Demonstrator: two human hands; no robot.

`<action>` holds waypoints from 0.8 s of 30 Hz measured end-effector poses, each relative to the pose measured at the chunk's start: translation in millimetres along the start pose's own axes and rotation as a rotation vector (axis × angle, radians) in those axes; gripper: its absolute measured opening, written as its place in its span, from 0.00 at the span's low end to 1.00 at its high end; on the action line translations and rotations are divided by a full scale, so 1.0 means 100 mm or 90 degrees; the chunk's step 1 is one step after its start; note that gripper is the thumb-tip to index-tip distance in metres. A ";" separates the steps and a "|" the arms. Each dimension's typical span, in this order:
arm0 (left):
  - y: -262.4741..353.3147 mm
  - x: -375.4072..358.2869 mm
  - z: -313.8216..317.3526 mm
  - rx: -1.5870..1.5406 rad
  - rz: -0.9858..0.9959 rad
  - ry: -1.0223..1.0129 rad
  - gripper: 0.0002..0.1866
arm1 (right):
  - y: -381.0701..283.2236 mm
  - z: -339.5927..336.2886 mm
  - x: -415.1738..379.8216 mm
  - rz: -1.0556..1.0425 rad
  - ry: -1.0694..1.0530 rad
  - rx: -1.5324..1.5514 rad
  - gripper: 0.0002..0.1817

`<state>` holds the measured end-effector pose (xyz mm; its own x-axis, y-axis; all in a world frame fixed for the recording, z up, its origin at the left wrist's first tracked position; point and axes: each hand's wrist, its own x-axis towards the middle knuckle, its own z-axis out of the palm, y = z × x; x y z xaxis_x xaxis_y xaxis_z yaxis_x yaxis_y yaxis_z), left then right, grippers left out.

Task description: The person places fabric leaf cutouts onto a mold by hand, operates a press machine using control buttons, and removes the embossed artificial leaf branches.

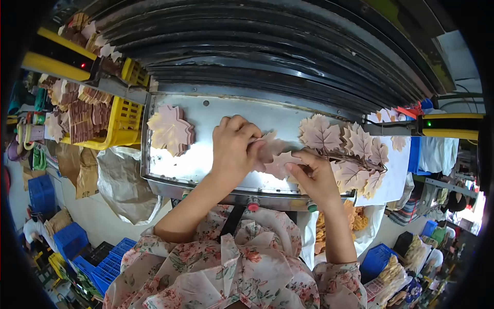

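Observation:
My left hand (234, 147) is closed over the metal work surface, its fingers pinching pale pinkish maple leaf cutouts (268, 148), partly blurred. To its right, my right hand (318, 180) pinches the edge of another pale leaf cutout (280, 165) between thumb and fingers. The held leaves overlap between the two hands. A thick stack of leaf cutouts (169, 130) lies at the left end of the surface. Beyond my right hand, several leaves with dark veins (320, 134) are spread out, along with a dark thin bar (355, 160).
Dark ribbed bellows (252, 62) of a machine rise behind the metal plate (198, 110). Yellow-black sensor bars (450, 123) flank it. A yellow crate (123, 121) of bundled leaves stands left. Buttons (252, 204) line the front edge. Orange leaves (355, 216) fill a bag below right.

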<state>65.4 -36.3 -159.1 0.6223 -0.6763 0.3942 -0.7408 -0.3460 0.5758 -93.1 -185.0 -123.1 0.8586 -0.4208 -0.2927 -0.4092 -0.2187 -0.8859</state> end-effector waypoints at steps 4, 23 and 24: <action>-0.09 0.00 -0.18 -0.147 -0.140 -0.113 0.10 | -0.13 0.01 0.06 -0.048 -0.031 -0.065 0.09; -0.23 0.04 -0.46 -0.329 -0.251 -0.246 0.17 | -0.13 0.40 0.63 -0.150 0.025 -0.020 0.14; -0.23 0.03 -0.46 -0.328 -0.251 -0.245 0.17 | -0.13 0.40 0.63 -0.129 0.021 0.020 0.14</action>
<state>95.9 -0.4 -137.6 0.6150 -0.7770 -0.1343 -0.2099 -0.3255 0.9220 -21.8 -173.5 -144.2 0.9113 -0.4003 -0.0960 -0.2192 -0.2747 -0.9362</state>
